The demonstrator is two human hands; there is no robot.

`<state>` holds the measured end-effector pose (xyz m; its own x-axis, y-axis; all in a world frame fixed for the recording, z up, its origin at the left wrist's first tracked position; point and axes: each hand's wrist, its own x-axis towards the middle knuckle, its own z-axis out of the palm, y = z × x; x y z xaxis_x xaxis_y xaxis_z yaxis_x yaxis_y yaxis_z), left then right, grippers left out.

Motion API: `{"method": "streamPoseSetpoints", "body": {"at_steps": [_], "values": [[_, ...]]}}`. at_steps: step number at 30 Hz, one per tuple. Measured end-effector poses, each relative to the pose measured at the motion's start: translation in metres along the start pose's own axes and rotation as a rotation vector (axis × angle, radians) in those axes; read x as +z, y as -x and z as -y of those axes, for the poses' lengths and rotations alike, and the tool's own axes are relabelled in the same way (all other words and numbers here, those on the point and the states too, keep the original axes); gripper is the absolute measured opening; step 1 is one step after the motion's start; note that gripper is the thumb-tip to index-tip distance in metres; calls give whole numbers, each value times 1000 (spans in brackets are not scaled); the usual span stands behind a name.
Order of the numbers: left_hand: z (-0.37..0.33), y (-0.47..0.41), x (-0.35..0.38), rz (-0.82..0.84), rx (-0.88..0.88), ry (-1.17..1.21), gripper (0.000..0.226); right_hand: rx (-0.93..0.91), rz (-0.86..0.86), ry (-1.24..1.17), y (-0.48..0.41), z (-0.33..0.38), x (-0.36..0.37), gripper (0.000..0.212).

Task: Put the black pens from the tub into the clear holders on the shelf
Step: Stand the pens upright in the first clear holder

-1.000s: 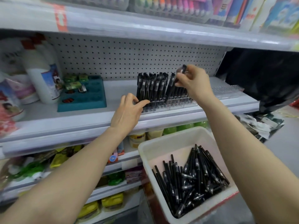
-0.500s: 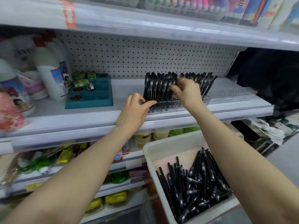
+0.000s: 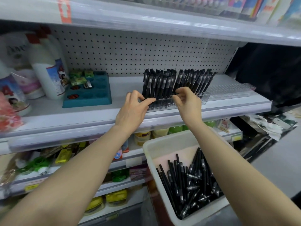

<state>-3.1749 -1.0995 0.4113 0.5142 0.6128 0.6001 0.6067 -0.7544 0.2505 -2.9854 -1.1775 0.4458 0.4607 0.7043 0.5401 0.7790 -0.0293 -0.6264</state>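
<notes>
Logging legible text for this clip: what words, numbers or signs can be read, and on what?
"4": red numeral on the white bottle label.
"Dove", likely but blurred: on the white pack at far left.
Too blurred to read: yellow price tag, pens in the clear holder, top-shelf packaging.
</notes>
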Motion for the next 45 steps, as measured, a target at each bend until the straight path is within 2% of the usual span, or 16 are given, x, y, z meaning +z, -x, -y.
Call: {"method": "streamPoseSetpoints", "body": {"at_steps": [3,6,8,12,14,19,24,31,33,35,38,42,45], "values": [[0,0,0,4,-2,-2,40,9,-69,10,28,-13,1,9],[-1,1,0,4,-12,7,40,52,-13,64,59,-30,4,14],[-2,2,0,1,-13,6,40,84,108,132,79,-41,6,14],[-1,2,0,-3,-8,10,40,235,568,426,111,-60,10,26],[-1,3,1,-5,-7,7,40,275,729,583,124,-67,14,32],[-1,3,1,-10,12,-2,40,240,841,765,137,-68,23,31],[-1,4,2,-15,3,4,41,440,968,582,134,-64,35,34],[-1,4,1,-18,6,7,41,566,1001,467,129,-59,39,36],[-1,3,2,-21,9,9,42,556,991,446,131,-61,41,33],[-1,4,2,-25,8,9,42,521,967,437,131,-62,44,40],[-1,4,3,-34,16,2,42,536,1020,415,127,-64,44,36],[-1,3,4,-47,15,-4,43,533,1046,394,121,-72,38,47],[-4,3,4,-59,11,-8,43,519,1009,269,111,-74,28,31]]}}
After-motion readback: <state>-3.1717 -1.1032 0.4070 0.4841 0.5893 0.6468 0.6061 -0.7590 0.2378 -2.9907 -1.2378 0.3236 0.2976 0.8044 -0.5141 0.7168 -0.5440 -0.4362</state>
